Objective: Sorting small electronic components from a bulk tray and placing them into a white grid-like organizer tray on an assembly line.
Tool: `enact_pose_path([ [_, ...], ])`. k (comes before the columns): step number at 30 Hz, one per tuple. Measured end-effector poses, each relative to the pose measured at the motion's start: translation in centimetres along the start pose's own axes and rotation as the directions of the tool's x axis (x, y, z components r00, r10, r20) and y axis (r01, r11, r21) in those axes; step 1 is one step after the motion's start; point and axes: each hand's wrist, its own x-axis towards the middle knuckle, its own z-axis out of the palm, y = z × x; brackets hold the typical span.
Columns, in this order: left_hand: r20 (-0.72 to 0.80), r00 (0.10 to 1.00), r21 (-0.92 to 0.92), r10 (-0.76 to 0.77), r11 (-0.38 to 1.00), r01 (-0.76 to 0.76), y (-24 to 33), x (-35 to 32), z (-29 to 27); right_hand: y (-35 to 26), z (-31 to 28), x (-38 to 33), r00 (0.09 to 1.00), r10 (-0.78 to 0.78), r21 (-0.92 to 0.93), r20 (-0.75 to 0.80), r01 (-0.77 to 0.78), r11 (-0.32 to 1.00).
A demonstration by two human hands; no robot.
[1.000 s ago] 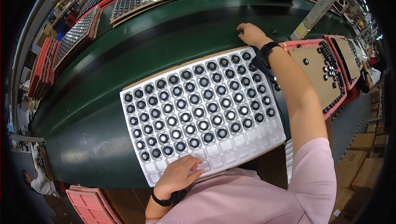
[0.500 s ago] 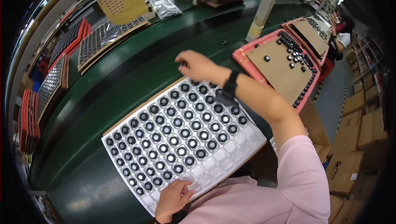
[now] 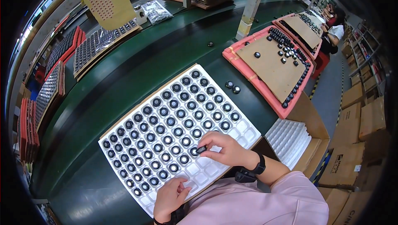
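Note:
A white plastic tray (image 3: 145, 200) with rows of square pockets lies tilted before me, most pockets holding a black round part with a pale, shiny centre. My right hand (image 3: 226, 148) pinches one such black round part (image 3: 201, 150) between thumb and fingertips. That part is tipped on its side, just above the nearer filled rows and close beside a seated one. My left hand (image 3: 169, 198) rests at the tray's near edge, thumb and forefinger apart, with nothing visible in it. Pockets along the near side are bare, and my right hand hides a few behind it.
Two loose black parts (image 3: 233, 86) lie on the green belt (image 3: 137, 63) beyond the tray. A pink tray (image 3: 259, 85) with cardboard and more parts stands at the right. Stacked white trays (image 3: 288, 138) sit in a carton. A metal post (image 3: 251, 7) rises behind.
My right hand has come back from the tray's far edge to its near rows, and a black round part now shows in its pinch. The view has shifted slightly; my left hand stays put.

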Motion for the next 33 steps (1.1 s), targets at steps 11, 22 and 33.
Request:
enact_pose_path([
  [11, -0.316, 0.946, -0.091, 0.07, 0.99, -0.104, 1.4, 0.2, 0.1, -0.7, 3.0, 0.2, 0.959, -0.257, -0.078, 0.118, 0.267, 0.961],
  [22, -0.407, 0.895, -0.254, 0.184, 0.918, -0.304, 3.0, 0.9, 0.5, -0.1, 4.3, -0.5, 0.916, -0.362, -0.158, 0.176, 0.389, 0.908],
  [33, -0.486, 0.797, -0.116, 0.359, 0.877, -0.466, 2.8, 1.5, 0.8, 0.4, 3.7, -0.7, 0.922, -0.362, -0.189, 0.14, 0.384, 0.904],
])
